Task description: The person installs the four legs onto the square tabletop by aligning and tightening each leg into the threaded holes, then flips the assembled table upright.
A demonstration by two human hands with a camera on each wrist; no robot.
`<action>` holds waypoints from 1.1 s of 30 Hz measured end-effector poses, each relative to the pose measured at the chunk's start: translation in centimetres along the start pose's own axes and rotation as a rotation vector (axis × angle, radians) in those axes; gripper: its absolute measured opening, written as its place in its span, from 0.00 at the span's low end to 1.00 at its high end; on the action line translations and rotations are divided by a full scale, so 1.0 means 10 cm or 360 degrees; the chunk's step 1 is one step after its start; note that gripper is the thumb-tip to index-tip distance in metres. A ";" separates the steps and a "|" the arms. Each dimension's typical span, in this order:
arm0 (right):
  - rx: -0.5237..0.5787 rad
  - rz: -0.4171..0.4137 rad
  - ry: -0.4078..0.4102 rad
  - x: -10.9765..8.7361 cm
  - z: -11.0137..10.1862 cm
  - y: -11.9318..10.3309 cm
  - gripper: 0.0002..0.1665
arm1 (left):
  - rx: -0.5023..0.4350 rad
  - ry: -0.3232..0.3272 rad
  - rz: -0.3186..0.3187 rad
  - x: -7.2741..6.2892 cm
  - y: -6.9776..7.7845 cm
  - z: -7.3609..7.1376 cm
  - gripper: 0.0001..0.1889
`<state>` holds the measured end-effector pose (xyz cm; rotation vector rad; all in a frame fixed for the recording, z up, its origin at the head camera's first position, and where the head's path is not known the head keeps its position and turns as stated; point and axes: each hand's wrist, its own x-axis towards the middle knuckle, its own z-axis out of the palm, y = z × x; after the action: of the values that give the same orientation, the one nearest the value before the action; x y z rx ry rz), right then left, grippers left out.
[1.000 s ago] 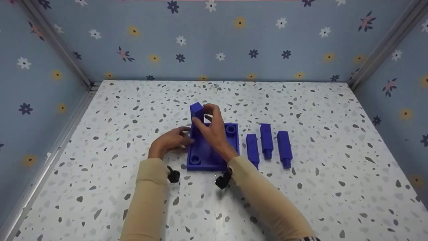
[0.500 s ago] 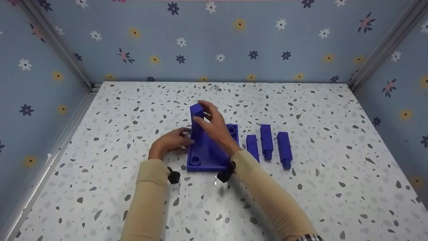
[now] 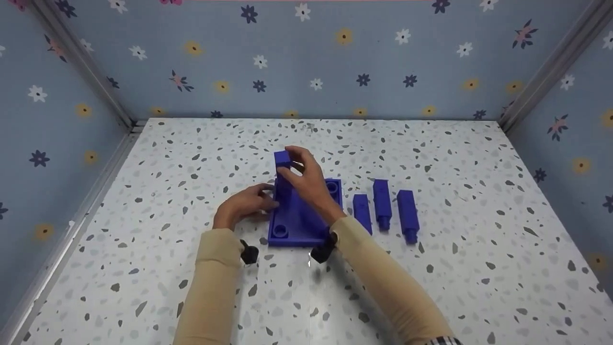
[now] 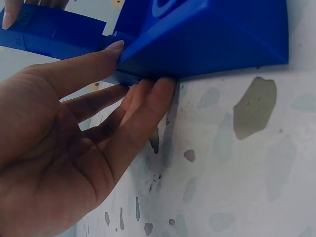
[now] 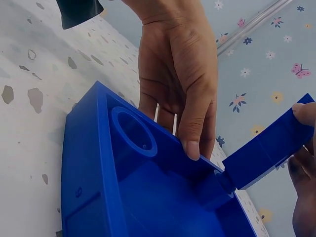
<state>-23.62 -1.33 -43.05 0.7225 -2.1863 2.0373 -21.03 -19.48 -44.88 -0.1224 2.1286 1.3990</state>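
Note:
A square blue base [image 3: 301, 239] with raised walls and round corner sockets lies on the table. My left hand [image 3: 245, 206] grips its left wall; in the left wrist view the thumb is at the rim and the fingers touch the outer side. At the far-left corner stands a blue square leg [image 3: 283, 160]. My right hand [image 3: 311, 184] holds it near the top, between thumb and fingers. In the right wrist view the leg's narrow round end [image 5: 224, 182] is at the socket's mouth, and the leg looks roughly upright from the base.
Three more blue legs lie right of the base: a near one [image 3: 362, 214], a middle one [image 3: 381, 203] and a far-right one [image 3: 407, 215]. The speckled white table [image 3: 479, 278] is bounded by flowered blue walls [image 3: 335, 57] at the back and sides.
The right hand's fingers shifted on the leg, the index moving farther over its top. The leg has turned slightly about its length. Left hand and base keep their place.

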 end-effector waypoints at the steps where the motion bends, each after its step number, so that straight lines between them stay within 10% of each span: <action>1: 0.0001 0.0000 0.0012 0.01 0.00 0.04 0.30 | 0.0013 0.0000 0.0007 0.00 0.00 0.00 0.37; 33: -0.0246 -0.0028 0.0187 -0.07 0.08 -0.28 0.26 | 0.0111 0.0019 0.0003 0.00 0.01 0.00 0.37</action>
<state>-21.68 -1.93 -40.77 0.5868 -2.2313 1.8275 -21.07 -19.46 -44.84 -0.1018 2.1849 1.3265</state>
